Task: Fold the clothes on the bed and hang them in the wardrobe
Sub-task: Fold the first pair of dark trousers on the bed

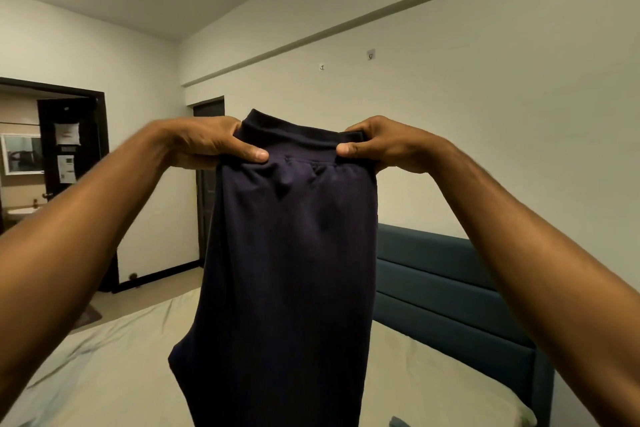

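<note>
I am observing a dark navy garment (pixel 287 270) hanging full length in the centre of the view, held up in the air above the bed (pixel 104 374). Its fabric is looking plain and matte, with a broad band along the top edge and soft gathers just beneath that band. The cloth is falling straight, widening slightly lower down, and its bottom is running out of the frame, so I cannot tell whether it is touching the bed. I am reading it as trousers held by the waistband, though the legs are not showing apart.

The left hand (pixel 207 146) is pinching the band at the garment's left top corner, thumb pressed on the near face and fingers curled behind the cloth. The right hand (pixel 381 146) is gripping the opposite corner in the same way, thumb forward, fingers wrapped over the band. Both hands are sitting level, with the band stretched between them.

Below, the bed is lying under a pale, lightly creased sheet. Beyond it to the right, a dark teal padded headboard (pixel 450 288) is standing against the pale wall (pixel 485 114). Farther back on the left, a dark-framed doorway (pixel 52 90) is opening onto a room with a basin (pixel 20 213).
</note>
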`<state>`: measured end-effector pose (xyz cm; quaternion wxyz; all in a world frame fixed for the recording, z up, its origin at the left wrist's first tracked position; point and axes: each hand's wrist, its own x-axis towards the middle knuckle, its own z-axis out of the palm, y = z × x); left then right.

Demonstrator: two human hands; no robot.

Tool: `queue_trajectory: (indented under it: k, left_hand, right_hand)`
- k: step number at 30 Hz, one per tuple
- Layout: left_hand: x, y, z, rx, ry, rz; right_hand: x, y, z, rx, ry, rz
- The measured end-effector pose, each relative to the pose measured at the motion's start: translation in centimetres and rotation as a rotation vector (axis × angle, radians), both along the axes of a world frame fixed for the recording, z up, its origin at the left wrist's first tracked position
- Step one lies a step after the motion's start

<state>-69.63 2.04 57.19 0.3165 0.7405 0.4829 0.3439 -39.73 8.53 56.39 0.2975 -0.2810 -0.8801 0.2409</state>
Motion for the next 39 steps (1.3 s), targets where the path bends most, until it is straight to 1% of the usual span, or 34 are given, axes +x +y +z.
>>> queue_trajectory:
  k: [3,7,8,10,12,14,16,17,19,21,23,25,28,30,32,34,36,39]
  left_hand:
    - [-1.0,-0.5,0.1,-0.024,0.006,-0.056]
    - [-2.3,1.6,-0.5,0.013,-0.14,-0.12]
    - [-2.7,2.8,-1.2,0.002,-0.159,-0.115]
    - [-3.6,6.6,-3.4,-0.059,-0.139,-0.049]
    - [-4.4,10.9,-6.7,-0.137,-0.041,0.103]
    - [-5.2,15.7,-10.3,-0.182,0.163,0.263]
    - [-5.6,20.0,-12.7,-0.153,0.326,0.366]
    - [-5.8,22.0,-13.1,-0.103,0.37,0.419]
    - [-6.3,25.0,-11.8,0.087,0.428,0.568]
    - [-6.5,26.4,-8.2,0.378,0.473,0.719]
    - [-6.3,27.0,-3.9,0.657,0.464,0.846]
    - [-6.3,27.0,-0.3,0.853,0.432,0.916]
    - [-6.8,26.3,2.1,0.99,0.434,0.925]
    - [-7.1,25.1,1.5,1.011,0.456,0.891]
    - [-7.6,23.4,-1.3,0.963,0.481,0.792]
    - [-7.9,21.3,-6.6,0.836,0.45,0.637]
    - [-7.8,18.8,-13.6,0.7,0.385,0.504]
    - [-7.1,15.0,-27.7,0.535,0.369,0.352]
  right_hand:
    - [-0.3,0.6,0.4,-0.103,-0.029,0.076]
    - [-2.2,3.8,0.3,-0.26,0.034,0.16]
    - [-2.8,5.2,-0.1,-0.294,0.011,0.161]
    - [-4.1,9.0,-1.9,-0.346,-0.091,0.124]
    - [-5.7,13.4,-4.9,-0.342,-0.223,0.015]
    - [-8.0,18.0,-8.9,-0.281,-0.335,-0.107]
    - [-10.3,22.2,-12.2,-0.039,-0.413,-0.228]
    - [-11.5,24.1,-13.1,0.097,-0.408,-0.29]
    - [-13.3,26.8,-12.7,0.302,-0.285,-0.404]
    - [-14.6,28.1,-9.7,0.43,-0.092,-0.484]
    - [-15.3,28.6,-5.5,0.537,0.1,-0.542]
    - [-15.7,28.3,-1.8,0.629,0.242,-0.563]
    - [-15.5,27.4,0.8,0.687,0.357,-0.498]
    - [-14.8,26.6,0.0,0.694,0.345,-0.433]
    - [-13.9,25.2,-2.6,0.677,0.257,-0.36]
    - [-12.4,23.3,-6.7,0.611,0.127,-0.259]
    - [-10.9,21.5,-12.2,0.512,0.004,-0.17]
    - [-9.5,18.3,-24.4,0.303,-0.239,-0.054]
